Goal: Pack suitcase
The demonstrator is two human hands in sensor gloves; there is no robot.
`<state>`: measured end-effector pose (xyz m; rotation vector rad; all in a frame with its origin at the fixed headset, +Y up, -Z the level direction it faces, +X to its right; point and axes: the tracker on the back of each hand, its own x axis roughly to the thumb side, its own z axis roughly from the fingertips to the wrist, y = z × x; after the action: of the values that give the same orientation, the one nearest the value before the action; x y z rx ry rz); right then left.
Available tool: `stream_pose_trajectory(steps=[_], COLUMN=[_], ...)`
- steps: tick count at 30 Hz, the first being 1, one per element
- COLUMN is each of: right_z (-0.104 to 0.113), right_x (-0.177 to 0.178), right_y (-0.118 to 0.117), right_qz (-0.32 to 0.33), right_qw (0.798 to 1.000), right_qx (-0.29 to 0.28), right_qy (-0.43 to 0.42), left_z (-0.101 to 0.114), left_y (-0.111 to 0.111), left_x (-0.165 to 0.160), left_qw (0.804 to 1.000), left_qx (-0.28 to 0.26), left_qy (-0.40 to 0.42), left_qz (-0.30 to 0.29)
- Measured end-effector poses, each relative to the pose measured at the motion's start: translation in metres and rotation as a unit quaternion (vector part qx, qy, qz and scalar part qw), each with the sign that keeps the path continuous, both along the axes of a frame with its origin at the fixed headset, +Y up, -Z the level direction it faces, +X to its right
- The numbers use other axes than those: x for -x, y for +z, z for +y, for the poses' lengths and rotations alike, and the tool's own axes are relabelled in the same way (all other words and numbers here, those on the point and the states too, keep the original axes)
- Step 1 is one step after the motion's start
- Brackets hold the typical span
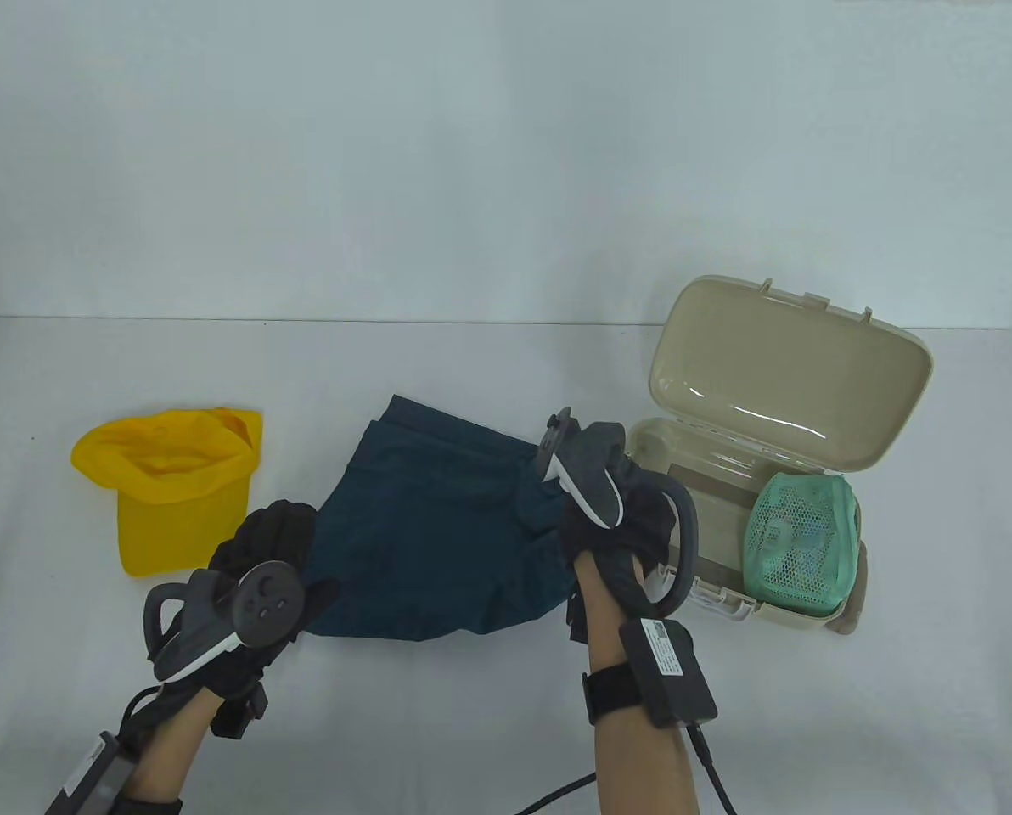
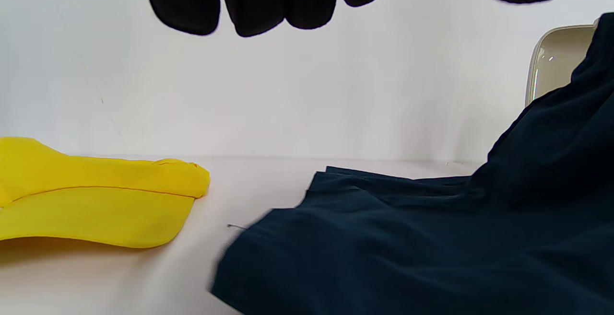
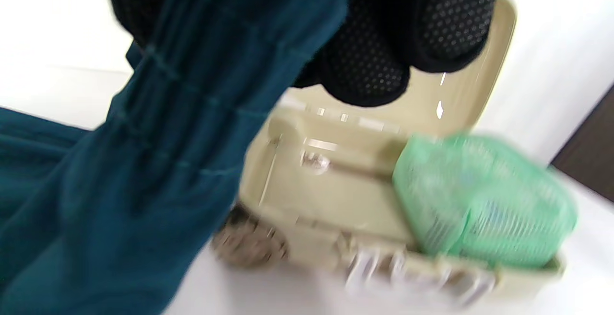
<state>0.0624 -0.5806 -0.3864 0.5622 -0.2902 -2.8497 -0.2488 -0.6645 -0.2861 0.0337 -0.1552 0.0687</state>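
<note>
A dark teal garment point(image 1: 438, 526) lies crumpled in the middle of the table. My right hand point(image 1: 550, 503) grips its right edge and lifts that edge a little; in the right wrist view the gloved fingers point(image 3: 369, 61) pinch the cloth point(image 3: 144, 171). My left hand point(image 1: 289, 556) hovers open at the garment's near left corner, and its fingers point(image 2: 268, 3) hang free above the table. The small beige suitcase point(image 1: 778, 373) stands open at the right, lid up. A green mesh pouch point(image 1: 803, 543) sits in its right half. A yellow cap point(image 1: 171, 484) lies at the left.
The suitcase's left half point(image 3: 326, 190) shows bare floor beside the pouch point(image 3: 484, 200). In the left wrist view the cap point(image 2: 96, 200) lies left of the garment point(image 2: 407, 248), with the suitcase lid point(image 2: 551, 65) behind. A white wall backs the table.
</note>
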Motion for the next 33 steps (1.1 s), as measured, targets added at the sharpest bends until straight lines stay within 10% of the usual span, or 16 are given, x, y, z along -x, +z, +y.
stream_pose_trajectory(steps=[6,18,26,33], right_z=[0.011,-0.065,-0.068,-0.040], right_x=[0.039,0.125,0.120,0.077], right_y=[-0.018,-0.032,-0.031,-0.019], right_qz=[0.032,0.096,0.122,0.123], right_qw=[0.998,0.992,0.947,0.953], right_qx=[0.005,0.045,0.072,0.046], right_qy=[0.055,-0.066,-0.289,-0.273], left_z=[-0.001,-0.001,-0.001,0.000], left_y=[-0.002,-0.003,-0.006,-0.010], left_x=[0.006,0.008,0.020,0.027], left_qw=[1.000,1.000,0.999,0.999], left_qx=[0.009,0.022,0.026,0.035], left_qy=[0.003,-0.003,0.001,0.002], left_qz=[0.012,0.018,0.037,0.041])
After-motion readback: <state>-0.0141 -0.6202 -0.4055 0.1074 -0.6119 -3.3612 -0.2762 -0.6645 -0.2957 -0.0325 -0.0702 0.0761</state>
